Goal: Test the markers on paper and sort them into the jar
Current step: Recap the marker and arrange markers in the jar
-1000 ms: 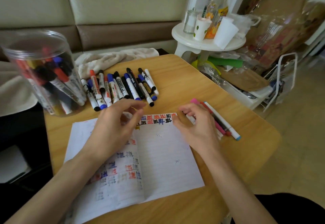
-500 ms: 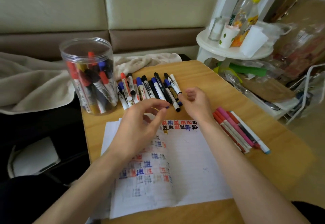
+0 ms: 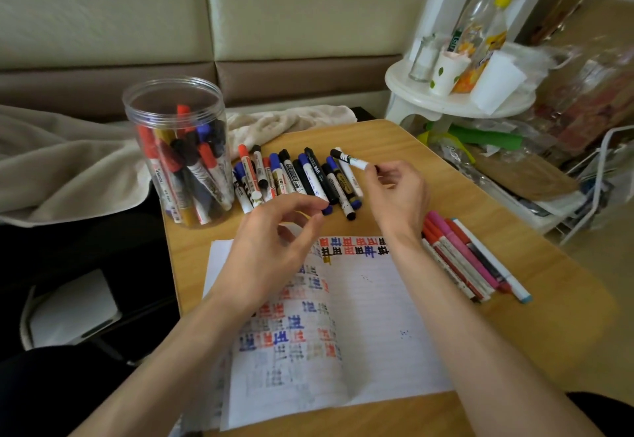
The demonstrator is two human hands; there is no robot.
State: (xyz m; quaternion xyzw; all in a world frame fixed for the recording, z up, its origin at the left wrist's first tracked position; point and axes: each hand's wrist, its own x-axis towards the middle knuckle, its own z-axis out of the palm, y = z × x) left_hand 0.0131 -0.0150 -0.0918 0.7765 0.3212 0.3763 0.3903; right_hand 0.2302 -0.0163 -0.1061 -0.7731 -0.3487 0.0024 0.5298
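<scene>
— Which marker have we got?
— Our right hand (image 3: 398, 196) pinches a white marker (image 3: 350, 161) with a black cap. Thumb and fingers (image 3: 370, 169) grip its tail end. It is lifted off the worktop (image 3: 429, 148), well to the right of the jar, with its cap pointing back toward the jar.

— And our other hand?
— Our left hand (image 3: 274, 244) hovers to the jar's right and nearer to us. Its fingers are loosely curled, with thumb and forefinger close together. We see nothing held in them.

— The jar itself?
— The clear jar (image 3: 151, 107) stands upright at the worktop's edge, open at the top. Red, blue, black and yellow markers lean inside it.

— What lies around it?
— Just beside the jar, on its right, a row of markers (image 3: 302, 179) lies side by side on the worktop. The marker we hold hangs over the end of that row farthest from the jar. The paper (image 3: 377, 316) lies flat, nearer to us than the jar, under both our forearms. It carries red, blue and black test marks. Past the paper, farther right of the jar, is a bundle of thin pens (image 3: 463, 258), pink, red and white. Behind and left of the jar is a beige blanket (image 3: 68, 162). Far to its right stands a white stool (image 3: 446, 103) carrying cups and bottles.
</scene>
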